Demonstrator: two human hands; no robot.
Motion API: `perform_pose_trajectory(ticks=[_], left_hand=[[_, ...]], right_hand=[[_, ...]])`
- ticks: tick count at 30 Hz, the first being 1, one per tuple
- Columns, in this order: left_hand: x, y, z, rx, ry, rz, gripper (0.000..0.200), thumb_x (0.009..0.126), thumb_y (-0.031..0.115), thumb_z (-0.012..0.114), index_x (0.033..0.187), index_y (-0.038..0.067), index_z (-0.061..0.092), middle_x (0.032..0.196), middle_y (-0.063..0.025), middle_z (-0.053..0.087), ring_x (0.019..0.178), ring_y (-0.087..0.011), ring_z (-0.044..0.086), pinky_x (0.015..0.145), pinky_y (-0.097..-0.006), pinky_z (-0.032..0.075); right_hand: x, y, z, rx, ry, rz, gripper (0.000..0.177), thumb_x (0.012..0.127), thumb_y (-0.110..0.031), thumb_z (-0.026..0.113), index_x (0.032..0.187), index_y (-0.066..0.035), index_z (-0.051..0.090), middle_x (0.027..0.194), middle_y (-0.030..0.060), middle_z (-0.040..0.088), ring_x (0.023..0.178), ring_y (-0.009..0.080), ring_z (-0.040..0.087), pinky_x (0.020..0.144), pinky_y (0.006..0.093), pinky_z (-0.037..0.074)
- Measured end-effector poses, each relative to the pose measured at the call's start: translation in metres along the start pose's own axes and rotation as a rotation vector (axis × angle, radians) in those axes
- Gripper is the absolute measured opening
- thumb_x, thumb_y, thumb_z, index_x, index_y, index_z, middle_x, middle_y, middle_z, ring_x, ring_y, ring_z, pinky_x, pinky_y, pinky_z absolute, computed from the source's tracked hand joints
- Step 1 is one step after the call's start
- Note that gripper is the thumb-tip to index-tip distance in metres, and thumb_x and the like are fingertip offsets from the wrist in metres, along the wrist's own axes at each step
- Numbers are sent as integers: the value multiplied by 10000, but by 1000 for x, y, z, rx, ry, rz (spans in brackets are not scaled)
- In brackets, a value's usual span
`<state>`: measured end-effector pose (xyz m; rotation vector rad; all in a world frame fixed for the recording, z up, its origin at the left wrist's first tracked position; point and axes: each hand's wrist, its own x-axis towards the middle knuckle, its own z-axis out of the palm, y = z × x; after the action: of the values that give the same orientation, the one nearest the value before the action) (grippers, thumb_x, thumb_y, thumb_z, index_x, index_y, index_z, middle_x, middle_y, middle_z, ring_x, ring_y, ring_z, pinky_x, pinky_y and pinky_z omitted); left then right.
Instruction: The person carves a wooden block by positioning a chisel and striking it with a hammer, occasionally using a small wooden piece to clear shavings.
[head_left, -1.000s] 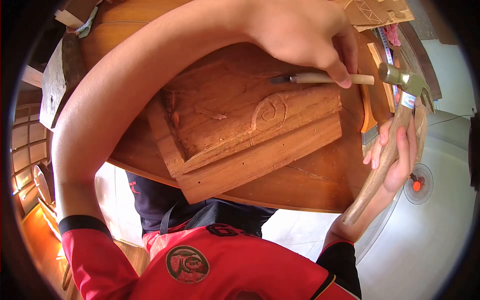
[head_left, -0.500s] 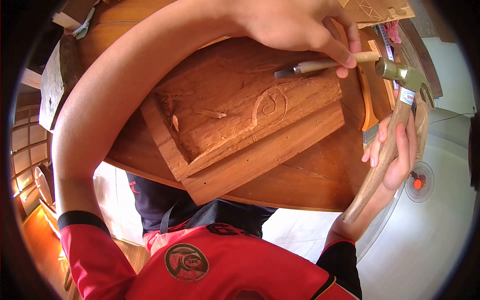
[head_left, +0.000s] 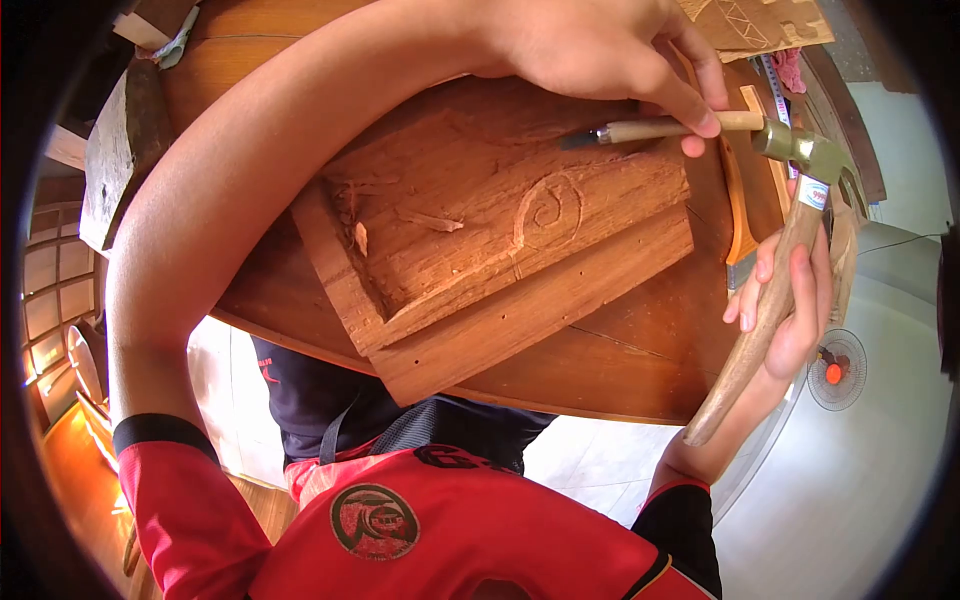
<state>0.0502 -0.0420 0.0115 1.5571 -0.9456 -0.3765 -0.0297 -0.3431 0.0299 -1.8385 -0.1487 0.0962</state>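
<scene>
Head view: left hand (head_left: 610,50), fingers pinching chisel (head_left: 650,130), blade over carved board (head_left: 450,215) on bench (head_left: 640,365); right hand (head_left: 800,325), fingers wrapped around hammer (head_left: 792,245), its face touching or just beside chisel's handle end.

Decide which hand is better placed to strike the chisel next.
Right, probably: the right hand grips the hammer, its head beside the handle end of the chisel, which the left hand holds.

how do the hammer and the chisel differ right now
The hammer looks longer and bulkier than the chisel. The hammer slants steeply in the picture; the chisel is nearly level. The hammer ends in a clawed metal head, the chisel in a slim dark blade. Both have wooden handles.
</scene>
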Motion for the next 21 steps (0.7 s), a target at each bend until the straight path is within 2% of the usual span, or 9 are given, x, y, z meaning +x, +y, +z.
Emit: perform_pose_trajectory(ticks=[4, 9, 13, 17, 20, 21], left_hand=[[14, -14, -1, -3, -6, -49, 297, 1008, 228, 674, 1156, -27, 710, 1060, -105, 778, 1007, -153, 714, 953, -294, 544], [9, -16, -2, -102, -54, 25, 320, 1008, 253, 679, 1165, -24, 711, 1064, -107, 776, 1006, -156, 711, 937, -298, 546], [1, 3, -9, -37, -68, -86, 331, 1008, 273, 682, 1162, -18, 715, 1056, -106, 772, 999, -159, 706, 929, -302, 541], [15, -23, -2, 55, 6, -108, 343, 1004, 288, 685, 1163, -14, 714, 1047, -107, 769, 985, -164, 701, 910, -303, 536], [11, -22, -2, 64, 12, -92, 340, 1000, 290, 687, 1161, -9, 713, 1028, -101, 764, 954, -165, 694, 890, -304, 535], [9, -16, -4, 56, 4, -84, 338, 999, 290, 688, 1160, -7, 712, 1019, -97, 762, 944, -165, 691, 886, -305, 534]], right_hand=[[1, 2, -1, 44, 16, -19, 576, 1079, -255, 383, 1575, 29, 309, 765, 63, 506, 399, 101, 428, 399, 266, 480], [0, 0, 3, 23, -14, 1, 579, 1087, -262, 361, 1579, 36, 295, 784, 57, 512, 397, 99, 426, 394, 271, 477], [1, 6, -3, 96, 0, -61, 579, 1088, -251, 359, 1581, 45, 286, 800, 65, 519, 396, 106, 427, 397, 279, 480], [-2, 2, 7, -7, 2, 3, 576, 1088, -250, 360, 1584, 35, 287, 794, 68, 517, 398, 110, 440, 399, 284, 486], [0, 2, 1, 49, 17, 2, 581, 1088, -257, 367, 1590, 25, 285, 786, 72, 514, 401, 111, 445, 396, 287, 488], [1, 5, -1, 54, 32, -33, 558, 1114, -269, 312, 1586, 27, 286, 831, 46, 498, 402, 67, 425, 377, 243, 480]])
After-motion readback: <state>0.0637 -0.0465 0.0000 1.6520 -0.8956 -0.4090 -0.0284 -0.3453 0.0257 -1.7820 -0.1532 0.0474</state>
